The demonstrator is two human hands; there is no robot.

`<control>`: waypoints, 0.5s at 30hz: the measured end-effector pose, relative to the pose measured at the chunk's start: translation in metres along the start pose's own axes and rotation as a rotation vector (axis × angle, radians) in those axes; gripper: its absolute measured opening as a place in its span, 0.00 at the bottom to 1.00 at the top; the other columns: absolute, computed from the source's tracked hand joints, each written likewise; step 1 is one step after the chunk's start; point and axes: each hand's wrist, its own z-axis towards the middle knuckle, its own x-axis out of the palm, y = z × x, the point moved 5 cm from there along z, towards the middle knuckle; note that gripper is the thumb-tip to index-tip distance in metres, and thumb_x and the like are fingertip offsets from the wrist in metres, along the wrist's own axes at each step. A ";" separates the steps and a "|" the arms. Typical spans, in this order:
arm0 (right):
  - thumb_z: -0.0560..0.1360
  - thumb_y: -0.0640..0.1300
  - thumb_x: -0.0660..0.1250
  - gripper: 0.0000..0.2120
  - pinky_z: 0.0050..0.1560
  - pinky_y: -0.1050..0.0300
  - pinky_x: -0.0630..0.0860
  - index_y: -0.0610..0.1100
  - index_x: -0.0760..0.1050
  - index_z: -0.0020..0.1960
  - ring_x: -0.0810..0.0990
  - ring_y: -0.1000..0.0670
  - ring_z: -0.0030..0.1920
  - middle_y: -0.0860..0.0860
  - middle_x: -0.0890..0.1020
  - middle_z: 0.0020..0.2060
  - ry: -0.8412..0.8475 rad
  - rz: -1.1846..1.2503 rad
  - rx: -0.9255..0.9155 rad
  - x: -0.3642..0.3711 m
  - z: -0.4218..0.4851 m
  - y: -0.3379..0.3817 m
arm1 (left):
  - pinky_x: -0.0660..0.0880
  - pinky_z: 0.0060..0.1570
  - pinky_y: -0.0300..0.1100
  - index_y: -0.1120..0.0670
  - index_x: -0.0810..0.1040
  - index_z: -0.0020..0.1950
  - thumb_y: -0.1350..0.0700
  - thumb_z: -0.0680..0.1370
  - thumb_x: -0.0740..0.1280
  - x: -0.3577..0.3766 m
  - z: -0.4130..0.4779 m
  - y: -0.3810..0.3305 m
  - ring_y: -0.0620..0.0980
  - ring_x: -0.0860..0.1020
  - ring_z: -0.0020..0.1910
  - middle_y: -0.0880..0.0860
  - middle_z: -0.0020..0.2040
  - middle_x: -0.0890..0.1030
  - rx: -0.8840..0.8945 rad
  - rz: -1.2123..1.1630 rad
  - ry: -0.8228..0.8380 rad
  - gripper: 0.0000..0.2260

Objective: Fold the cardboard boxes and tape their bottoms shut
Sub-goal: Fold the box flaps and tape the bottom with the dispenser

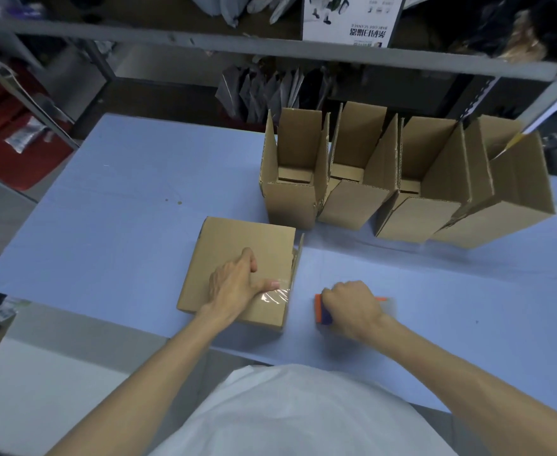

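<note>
Head view: what sits around the hands?

– Beyond both hands, four open boxes [290, 205] stand upright in a row on the blue worktop [122, 209], with a metal shelf [270, 49] behind them.

– And the hands themselves?

– The left hand [234, 284] lies flat on the folded box [237, 238], fingers straight, thumb pressing the clear tape [274, 296] near its right edge. The right hand [352, 307], just right of that box, is curled round an orange-and-blue tape dispenser [322, 309], which is blurred.
</note>
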 end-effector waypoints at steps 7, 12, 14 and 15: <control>0.63 0.65 0.69 0.27 0.31 0.59 0.63 0.55 0.75 0.58 0.76 0.48 0.35 0.55 0.73 0.33 -0.286 0.307 0.175 -0.021 -0.037 -0.047 | 0.73 0.36 0.46 0.45 0.78 0.58 0.51 0.79 0.65 0.018 -0.019 -0.026 0.51 0.75 0.41 0.46 0.45 0.73 0.494 -0.008 0.030 0.08; 0.61 0.62 0.75 0.30 0.39 0.57 0.74 0.57 0.76 0.61 0.79 0.48 0.41 0.55 0.82 0.40 -0.371 0.522 0.264 -0.023 -0.050 -0.063 | 0.59 0.32 0.43 0.40 0.71 0.58 0.56 0.78 0.62 0.032 -0.014 -0.029 0.49 0.64 0.40 0.46 0.43 0.58 0.653 0.293 0.150 0.13; 0.60 0.60 0.77 0.31 0.42 0.57 0.76 0.57 0.76 0.61 0.81 0.50 0.44 0.57 0.84 0.45 -0.404 0.594 0.279 -0.024 -0.053 -0.065 | 0.57 0.32 0.43 0.41 0.72 0.58 0.56 0.79 0.60 0.031 -0.013 -0.032 0.50 0.64 0.40 0.47 0.43 0.58 0.628 0.351 0.197 0.12; 0.59 0.59 0.78 0.31 0.44 0.57 0.77 0.56 0.77 0.61 0.81 0.52 0.45 0.58 0.84 0.47 -0.427 0.640 0.275 -0.025 -0.055 -0.067 | 0.59 0.32 0.43 0.40 0.72 0.60 0.56 0.80 0.59 0.030 -0.012 -0.034 0.50 0.65 0.40 0.47 0.44 0.59 0.620 0.358 0.210 0.13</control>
